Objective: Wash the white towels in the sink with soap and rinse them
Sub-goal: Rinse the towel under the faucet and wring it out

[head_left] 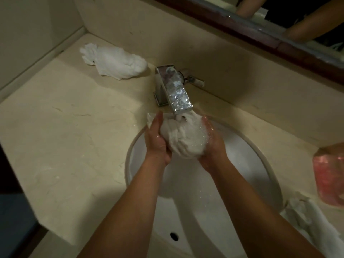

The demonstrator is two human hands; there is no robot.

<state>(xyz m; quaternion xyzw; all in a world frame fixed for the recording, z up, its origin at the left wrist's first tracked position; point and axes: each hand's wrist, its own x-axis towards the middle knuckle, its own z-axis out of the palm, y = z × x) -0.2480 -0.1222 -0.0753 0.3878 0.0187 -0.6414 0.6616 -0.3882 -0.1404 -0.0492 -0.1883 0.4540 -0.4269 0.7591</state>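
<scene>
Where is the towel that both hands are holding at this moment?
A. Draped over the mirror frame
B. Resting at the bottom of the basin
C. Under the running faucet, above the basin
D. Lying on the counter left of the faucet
C: the left hand and right hand cup the bunched towel directly beneath the faucet, with water pouring onto it above the sink.

Both bare forearms are reaching forward and converging, wrists close together. The left hand (158, 144) is cupping one side of a wet, bunched white cloth towel (184, 140), fingers curled around it. The right hand (212, 146), wet and glistening, is closing its grip on the other side.
</scene>
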